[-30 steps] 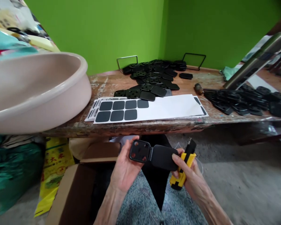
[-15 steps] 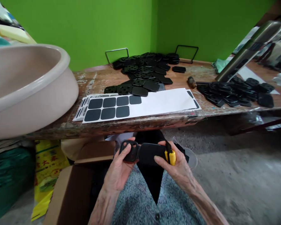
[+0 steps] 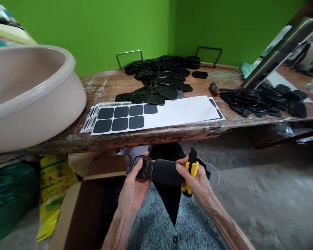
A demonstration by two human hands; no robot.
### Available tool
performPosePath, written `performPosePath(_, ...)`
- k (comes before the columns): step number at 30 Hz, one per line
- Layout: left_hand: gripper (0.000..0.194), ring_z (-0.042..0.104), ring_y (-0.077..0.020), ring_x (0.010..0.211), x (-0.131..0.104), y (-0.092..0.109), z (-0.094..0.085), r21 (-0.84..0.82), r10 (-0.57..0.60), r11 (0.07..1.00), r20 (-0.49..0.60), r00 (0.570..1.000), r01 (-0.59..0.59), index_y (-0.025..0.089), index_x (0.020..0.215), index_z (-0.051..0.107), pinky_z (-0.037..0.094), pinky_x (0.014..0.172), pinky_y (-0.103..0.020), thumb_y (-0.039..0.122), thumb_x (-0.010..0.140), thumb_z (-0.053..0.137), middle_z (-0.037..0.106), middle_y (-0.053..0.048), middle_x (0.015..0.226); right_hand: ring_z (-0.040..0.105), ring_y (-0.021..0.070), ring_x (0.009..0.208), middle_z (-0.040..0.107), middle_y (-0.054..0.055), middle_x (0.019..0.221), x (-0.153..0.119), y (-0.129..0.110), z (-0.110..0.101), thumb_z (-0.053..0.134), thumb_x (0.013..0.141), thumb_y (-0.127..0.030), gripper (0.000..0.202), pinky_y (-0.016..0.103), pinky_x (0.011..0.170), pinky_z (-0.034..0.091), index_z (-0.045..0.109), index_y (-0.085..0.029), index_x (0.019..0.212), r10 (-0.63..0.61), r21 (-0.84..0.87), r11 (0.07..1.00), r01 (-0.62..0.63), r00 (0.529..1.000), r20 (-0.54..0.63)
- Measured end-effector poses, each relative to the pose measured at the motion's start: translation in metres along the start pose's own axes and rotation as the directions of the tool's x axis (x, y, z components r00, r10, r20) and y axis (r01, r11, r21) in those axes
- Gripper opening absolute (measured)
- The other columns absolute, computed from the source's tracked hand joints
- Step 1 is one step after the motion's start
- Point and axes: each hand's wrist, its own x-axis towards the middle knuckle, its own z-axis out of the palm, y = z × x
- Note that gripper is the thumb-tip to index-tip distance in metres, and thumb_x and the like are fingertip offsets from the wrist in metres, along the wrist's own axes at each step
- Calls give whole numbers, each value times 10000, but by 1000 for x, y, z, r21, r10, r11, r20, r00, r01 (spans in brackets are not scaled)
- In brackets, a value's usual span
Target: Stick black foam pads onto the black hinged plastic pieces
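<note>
Below the table edge, my left hand [image 3: 135,182] grips the frame-like left end of a hinged black plastic piece [image 3: 167,172], thumb on top. My right hand [image 3: 194,177] pinches the flat right end of the same piece and also holds a yellow utility knife [image 3: 190,177], whose dark blade points up. On the table, a white sheet [image 3: 182,113] carries dark rounded-square stickers [image 3: 120,124] on its left part. Behind it lies a heap of black plastic pieces [image 3: 169,93], with a second heap [image 3: 263,100] at the right.
A large pale basin [image 3: 75,93] stands on the table [image 3: 101,139] at the left. A metal cylinder [image 3: 281,52] leans at the right. Two wire stands [image 3: 130,52] are by the green wall. An open cardboard box [image 3: 70,211] and a yellow bag [image 3: 50,184] sit below.
The yellow knife has turned in my right hand, so more of its handle and its blade show. My right thumb has moved up to the piece's upper right corner.
</note>
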Motion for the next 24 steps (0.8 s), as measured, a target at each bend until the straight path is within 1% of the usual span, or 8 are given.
performPosePath(4,395,648,-171,826,-1,-8,4,16,-2,1000,21,1000,2,237,1220,572,517,752,-303,343,840,599,695,-76,930,422,81,446,456,-59,542,-1,-1,4,594,810,-500,317,193,413,350,575,-185,781,37,0,999,-37,999,26)
performPosePath(6,436,651,-171,786,0,-9,5,74,-6,997,12,1000,5,236,1238,559,513,709,-285,341,821,623,695,-70,898,495,106,543,536,-34,619,-2,-6,5,638,783,-465,279,213,501,400,591,-191,797,-44,-179,982,55,997,62)
performPosePath(9,435,650,-171,740,1,-7,6,185,22,983,12,1000,-24,210,1191,597,507,673,-267,345,782,659,690,-59,847,524,129,669,591,-31,730,1,-12,8,763,666,-380,283,229,605,399,600,-210,825,-195,-424,874,237,971,140)
performPosePath(11,401,652,-176,728,0,-2,6,237,9,971,28,1000,-15,198,1134,630,509,658,-264,360,769,668,691,-59,835,482,112,588,543,-46,632,7,-11,9,748,680,-402,275,222,545,365,570,-200,736,-149,-377,908,181,982,113)
performPosePath(13,385,655,-181,723,-1,4,5,238,-10,971,28,1000,4,196,1108,644,512,644,-260,365,764,671,693,-59,821,443,96,504,496,-52,550,14,-7,5,653,760,-479,321,216,483,343,524,-194,685,-46,-212,976,53,998,34)
performPosePath(16,394,663,-186,744,1,12,5,182,21,983,-14,1000,-18,202,1123,638,518,642,-249,342,757,681,695,-53,801,456,92,462,513,-49,544,21,-2,-7,573,802,-544,359,205,443,343,516,-192,760,31,-60,998,-33,999,-33)
performPosePath(21,401,668,-168,744,6,14,9,149,-9,989,-50,999,16,245,1166,616,543,661,-247,308,773,663,706,-43,826,485,83,493,547,-39,612,3,-7,-1,636,766,-463,323,179,435,349,562,-180,904,118,-28,993,-116,988,102)
performPosePath(24,331,672,-164,733,5,14,7,212,13,977,-151,988,19,278,1113,639,565,639,-246,323,786,637,717,-34,842,454,64,483,498,-66,588,-8,-9,18,660,742,-322,181,159,432,344,538,-199,794,90,-59,995,-82,985,149)
